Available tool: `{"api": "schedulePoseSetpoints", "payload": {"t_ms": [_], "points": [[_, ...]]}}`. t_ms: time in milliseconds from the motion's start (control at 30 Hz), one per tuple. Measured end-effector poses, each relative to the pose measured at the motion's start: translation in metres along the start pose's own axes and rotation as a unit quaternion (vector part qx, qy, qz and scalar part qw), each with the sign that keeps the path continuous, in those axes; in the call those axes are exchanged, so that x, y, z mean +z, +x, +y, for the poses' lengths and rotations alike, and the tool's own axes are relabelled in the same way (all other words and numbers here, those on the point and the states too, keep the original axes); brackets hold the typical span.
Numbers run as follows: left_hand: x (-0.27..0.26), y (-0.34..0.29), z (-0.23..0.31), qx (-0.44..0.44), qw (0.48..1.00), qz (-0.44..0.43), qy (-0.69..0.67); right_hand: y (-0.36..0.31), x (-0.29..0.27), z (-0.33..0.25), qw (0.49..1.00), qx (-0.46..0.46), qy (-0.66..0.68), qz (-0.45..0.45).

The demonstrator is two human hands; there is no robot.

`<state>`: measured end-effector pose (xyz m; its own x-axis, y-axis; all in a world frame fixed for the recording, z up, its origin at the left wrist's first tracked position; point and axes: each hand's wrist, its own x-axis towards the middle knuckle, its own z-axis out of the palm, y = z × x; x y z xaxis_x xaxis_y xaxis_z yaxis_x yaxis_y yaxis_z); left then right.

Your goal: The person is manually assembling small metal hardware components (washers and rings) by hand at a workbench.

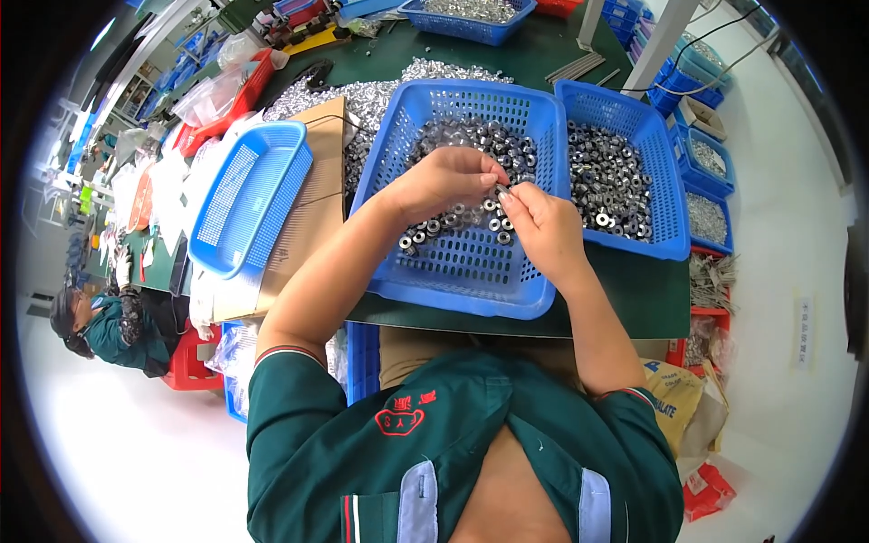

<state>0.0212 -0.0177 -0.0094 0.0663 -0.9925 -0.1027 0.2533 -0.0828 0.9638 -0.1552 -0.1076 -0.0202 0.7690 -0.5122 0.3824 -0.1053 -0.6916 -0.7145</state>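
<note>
Over the middle blue basket (453,288) my two hands meet, fingertips almost touching. My left hand (444,185) is closed in a pinch, and what sits in it is too small to make out. A small shiny metal piece (501,191) shows at the thumb and finger of my right hand (549,233), which is closed on it. Beneath them lie many small ring-shaped metal parts (503,237), dark and silver with center holes, mostly in the far half of the basket. My hands hide some of these.
A second blue basket (674,244) on the right holds similar rings. To the left, an unfilled blue basket (243,258) rests on cardboard (326,136). Loose silver parts (453,69) are heaped behind on the green table (597,290). A seated co-worker (122,326) is far left.
</note>
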Motion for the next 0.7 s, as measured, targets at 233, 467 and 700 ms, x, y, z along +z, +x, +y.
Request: {"api": "schedulePoseSetpoints", "payload": {"t_ms": [233,467,700], "points": [[-0.001,0.003,-0.003,-0.01,0.994,-0.017,-0.11,0.0,0.0,0.004,1.0,0.006,0.019,0.018],[0.005,0.004,-0.009,0.005,0.989,-0.02,-0.145,-0.001,-0.001,0.003,0.992,0.032,0.121,0.032],[0.019,0.001,-0.005,0.003,0.998,0.026,-0.065,-0.001,-0.002,0.003,0.991,0.046,0.124,0.025]]}}
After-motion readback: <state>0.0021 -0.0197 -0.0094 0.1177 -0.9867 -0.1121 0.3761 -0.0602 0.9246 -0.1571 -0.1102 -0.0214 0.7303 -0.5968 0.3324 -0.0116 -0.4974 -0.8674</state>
